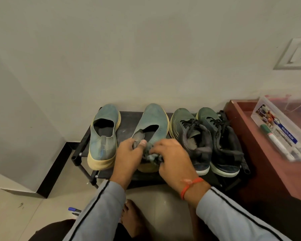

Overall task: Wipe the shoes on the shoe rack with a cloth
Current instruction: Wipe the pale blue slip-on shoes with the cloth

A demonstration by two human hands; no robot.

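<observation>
Two blue-grey slip-on shoes with cream soles stand on a low black shoe rack [127, 119]: the left slip-on [103, 136] and the right slip-on [155, 120]. My left hand [129, 157] grips the heel collar of the right slip-on, thumb inside the opening. My right hand [174, 157] holds a bunched grey-blue cloth [150, 156] against that shoe's heel. A pair of dark green lace-up sneakers [203, 136] sits to the right on the same rack.
A reddish-brown table [261, 153] stands right of the rack with a clear plastic box [281, 129] and markers on it. A wall socket [297, 54] is at the upper right. Pens [74, 211] lie on the tiled floor. My bare foot [134, 218] is below.
</observation>
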